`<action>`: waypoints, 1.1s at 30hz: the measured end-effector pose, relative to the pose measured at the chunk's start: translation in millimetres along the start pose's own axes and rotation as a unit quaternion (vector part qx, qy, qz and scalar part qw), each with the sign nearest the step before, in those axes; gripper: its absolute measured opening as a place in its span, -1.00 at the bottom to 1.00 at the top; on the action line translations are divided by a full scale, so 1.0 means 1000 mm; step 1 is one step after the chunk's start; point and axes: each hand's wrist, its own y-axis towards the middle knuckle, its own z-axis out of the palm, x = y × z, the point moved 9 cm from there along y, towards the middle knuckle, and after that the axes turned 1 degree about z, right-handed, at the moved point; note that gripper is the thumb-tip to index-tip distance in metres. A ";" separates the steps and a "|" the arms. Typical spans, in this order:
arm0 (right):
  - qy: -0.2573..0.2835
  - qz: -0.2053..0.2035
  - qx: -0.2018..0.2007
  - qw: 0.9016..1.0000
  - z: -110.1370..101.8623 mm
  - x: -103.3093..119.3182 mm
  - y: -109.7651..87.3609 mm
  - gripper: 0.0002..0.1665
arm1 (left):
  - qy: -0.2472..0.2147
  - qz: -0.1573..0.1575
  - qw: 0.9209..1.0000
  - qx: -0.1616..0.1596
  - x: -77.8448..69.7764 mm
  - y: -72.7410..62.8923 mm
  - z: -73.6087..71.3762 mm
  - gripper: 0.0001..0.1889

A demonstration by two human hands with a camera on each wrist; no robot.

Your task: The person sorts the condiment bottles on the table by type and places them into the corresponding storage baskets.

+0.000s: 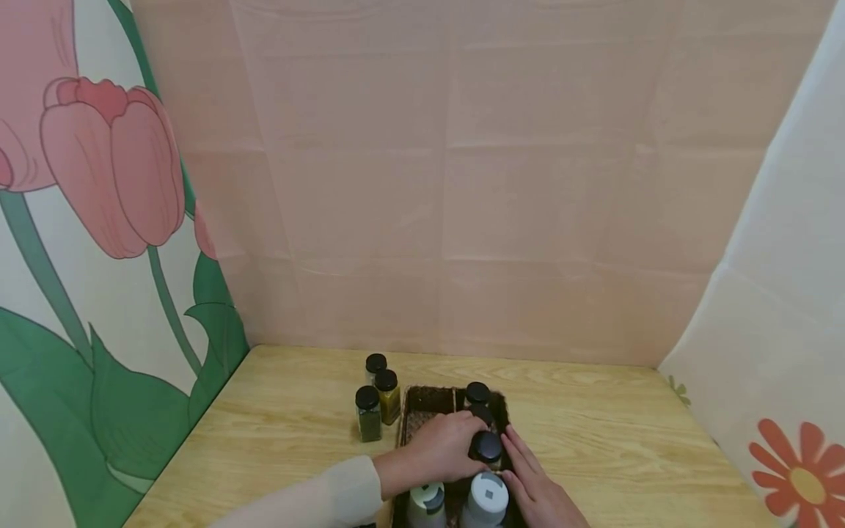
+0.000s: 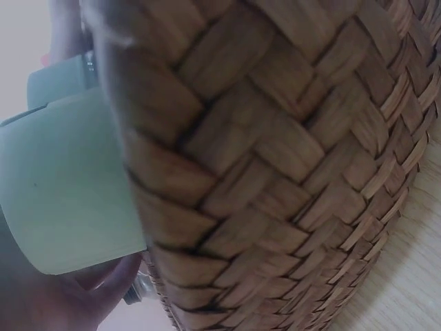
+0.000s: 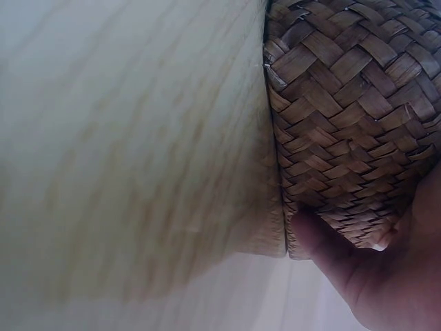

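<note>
A woven basket [image 1: 429, 400] with a divider holds black-capped jars and white-topped bottles. My left hand [image 1: 444, 449] reaches over it from the left, its fingers curled around a black-capped jar [image 1: 488, 445] in the right compartment; the jar's lower part is hidden. In the left wrist view, part of that hand [image 2: 52, 303] shows behind a pale-capped bottle [image 2: 69, 186], with the basket's woven wall [image 2: 275, 158] close in front. Outside the right wall lies my right hand [image 1: 538, 488], fingers extended along it. The right wrist view shows a finger [image 3: 327, 245] touching the weave [image 3: 351, 117].
To the left of the basket stand three black-capped spice jars: one with green contents [image 1: 368, 416], one yellowish [image 1: 388, 400], and one behind [image 1: 375, 367]. White-topped bottles [image 1: 488, 495] stand at the basket's near end. Another black-capped jar [image 1: 477, 394] is at its far end.
</note>
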 end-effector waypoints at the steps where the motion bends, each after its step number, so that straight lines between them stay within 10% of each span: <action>1: 0.000 0.001 0.001 1.000 0.000 0.000 0.000 -0.23 | 0.002 -0.001 1.000 0.000 0.000 0.000 -0.001 -0.50; 33: -0.007 0.012 0.015 1.000 0.002 -0.004 0.004 -0.18 | -0.057 -0.024 0.998 -0.015 0.017 -0.016 -0.024 -0.53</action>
